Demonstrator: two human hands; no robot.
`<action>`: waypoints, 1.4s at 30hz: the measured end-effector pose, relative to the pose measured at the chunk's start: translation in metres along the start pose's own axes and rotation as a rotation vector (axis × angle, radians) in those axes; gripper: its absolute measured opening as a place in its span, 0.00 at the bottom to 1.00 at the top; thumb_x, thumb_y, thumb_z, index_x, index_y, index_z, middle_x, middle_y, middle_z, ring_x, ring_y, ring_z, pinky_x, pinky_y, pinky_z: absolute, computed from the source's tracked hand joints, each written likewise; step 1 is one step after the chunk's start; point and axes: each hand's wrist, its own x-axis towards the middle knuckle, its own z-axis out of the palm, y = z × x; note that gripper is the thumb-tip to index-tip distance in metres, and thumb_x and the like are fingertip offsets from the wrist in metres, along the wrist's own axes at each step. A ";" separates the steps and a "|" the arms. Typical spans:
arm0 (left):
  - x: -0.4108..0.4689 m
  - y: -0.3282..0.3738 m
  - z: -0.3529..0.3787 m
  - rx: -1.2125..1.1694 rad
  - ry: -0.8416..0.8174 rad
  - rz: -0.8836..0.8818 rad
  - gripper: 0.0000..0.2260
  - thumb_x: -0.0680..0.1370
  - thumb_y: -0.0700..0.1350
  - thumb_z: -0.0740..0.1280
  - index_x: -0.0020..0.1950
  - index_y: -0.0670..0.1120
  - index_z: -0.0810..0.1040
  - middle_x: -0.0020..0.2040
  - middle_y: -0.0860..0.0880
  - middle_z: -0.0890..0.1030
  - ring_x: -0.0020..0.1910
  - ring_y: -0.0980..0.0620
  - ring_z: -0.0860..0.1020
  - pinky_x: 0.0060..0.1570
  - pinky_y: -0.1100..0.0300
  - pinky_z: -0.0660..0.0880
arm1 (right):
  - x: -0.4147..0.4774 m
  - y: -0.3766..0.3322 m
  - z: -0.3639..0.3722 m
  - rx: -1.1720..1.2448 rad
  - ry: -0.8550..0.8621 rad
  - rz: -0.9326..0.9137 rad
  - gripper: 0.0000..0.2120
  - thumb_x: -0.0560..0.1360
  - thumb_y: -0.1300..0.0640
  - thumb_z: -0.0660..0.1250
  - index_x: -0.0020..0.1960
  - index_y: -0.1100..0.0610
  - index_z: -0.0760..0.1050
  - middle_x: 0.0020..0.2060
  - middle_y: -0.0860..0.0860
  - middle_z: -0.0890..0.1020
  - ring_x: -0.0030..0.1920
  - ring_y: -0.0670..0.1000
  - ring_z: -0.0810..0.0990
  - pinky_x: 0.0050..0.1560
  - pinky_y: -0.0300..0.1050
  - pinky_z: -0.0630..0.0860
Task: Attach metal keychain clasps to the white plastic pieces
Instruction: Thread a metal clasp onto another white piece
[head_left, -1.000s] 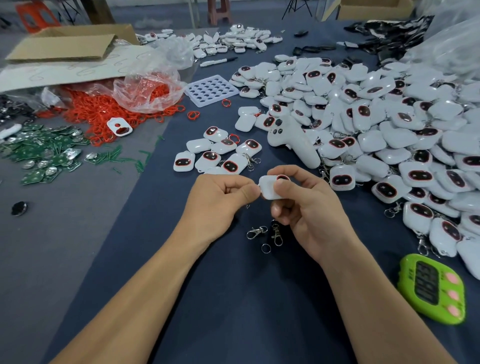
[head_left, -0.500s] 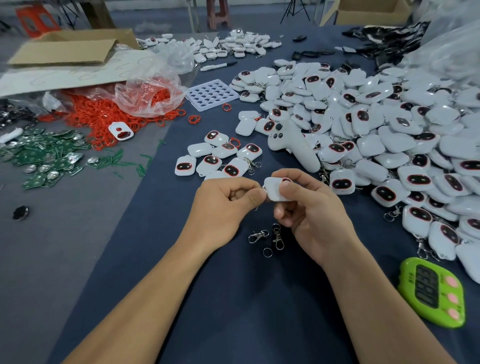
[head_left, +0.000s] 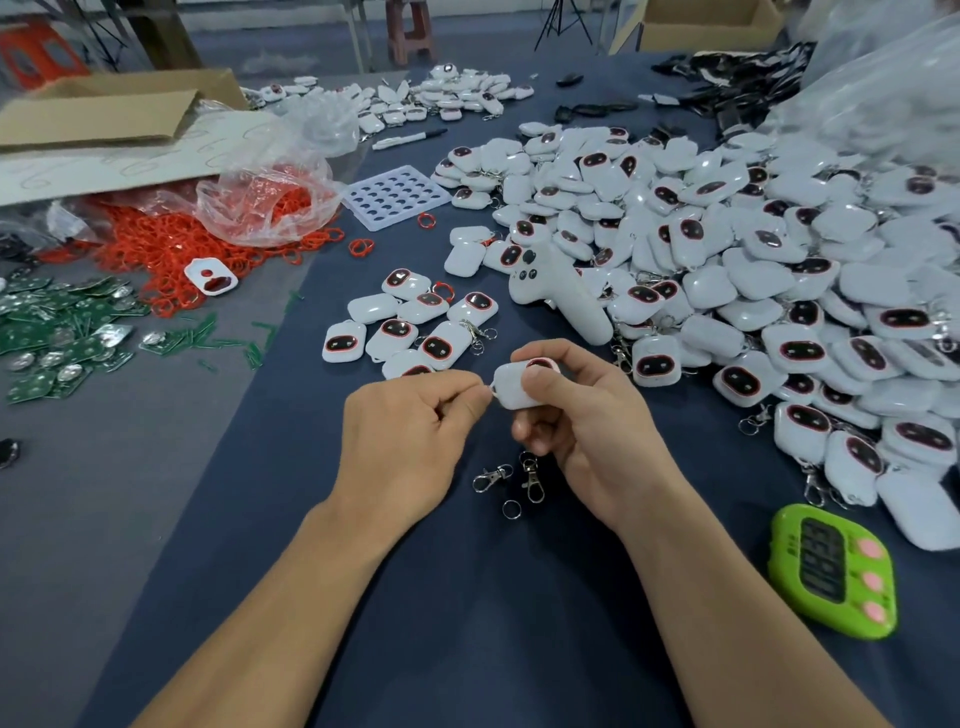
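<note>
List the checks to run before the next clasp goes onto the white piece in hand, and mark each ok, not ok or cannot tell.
1. White piece held by the right hand: ok, thumb and fingers curl round it.
2. Piece's corner turned toward the left hand: ok, the pinched fingertips meet it there.
3. Ring held in the left fingertips: cannot tell, the fingers hide it.
4. Spare clasps close by: ok, two lie on the cloth just below the hands.
5. Loose ring available: ok, it lies beside the clasps.
6. Clasp hanging from this piece: cannot tell, the hands cover most of it.
</note>
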 end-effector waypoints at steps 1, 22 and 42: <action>0.000 0.000 0.000 0.069 0.002 0.028 0.18 0.77 0.58 0.62 0.37 0.47 0.77 0.32 0.50 0.72 0.35 0.51 0.70 0.34 0.62 0.67 | 0.000 0.000 0.001 -0.019 0.012 -0.008 0.08 0.80 0.70 0.65 0.51 0.59 0.79 0.37 0.56 0.83 0.26 0.51 0.77 0.24 0.39 0.69; 0.008 0.001 0.006 -0.476 -0.122 -0.242 0.08 0.77 0.46 0.74 0.40 0.57 0.86 0.26 0.52 0.72 0.26 0.60 0.70 0.29 0.70 0.68 | 0.005 -0.003 0.000 0.099 0.020 0.059 0.09 0.82 0.68 0.63 0.52 0.58 0.80 0.37 0.55 0.84 0.27 0.51 0.77 0.27 0.39 0.70; -0.002 0.012 0.004 0.383 -0.075 0.089 0.16 0.78 0.46 0.69 0.30 0.49 0.72 0.27 0.54 0.69 0.29 0.51 0.69 0.30 0.58 0.59 | -0.001 0.006 0.007 -0.204 0.131 -0.088 0.07 0.79 0.69 0.67 0.48 0.59 0.81 0.37 0.56 0.83 0.25 0.52 0.75 0.24 0.40 0.67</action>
